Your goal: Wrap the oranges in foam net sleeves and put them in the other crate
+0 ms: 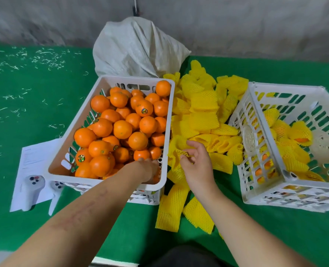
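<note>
1. Green felt-like covering spreads over the desk (34,112) I am working at, with a rough grey wall behind it and a lumpy white woven sack (138,49) propped against that wall.
2. To my left stands the white slotted plastic crate of bare oranges (109,178); the round, glossy orange fruit (121,128) is heaped nearly to its rim, so I judge most of the job is still ahead of me.
3. To my right sits the second white slotted plastic crate (265,143), tilted toward me. Only a handful of oranges in yellow foam netting (294,139) lie along its bottom, with much of the floor bare.
4. Between the two crates lies a loose pile of flat yellow foam net sleeves (202,106), plenty for the fruit that remains.
5. My left hand (147,168) reaches down into the near right corner of the full crate. It is among the oranges there, but the wrist hides the fingers, so I cannot tell whether they are round a fruit.
6. My right hand (196,162) rests on the near part of the sleeve pile, palm down, its fingers (186,156) pinching the edge of one yellow sleeve (177,149) and bunching it up.
7. A white printed paper sheet (32,162) with two white handheld controllers (31,191) lies left of the full crate.
</note>
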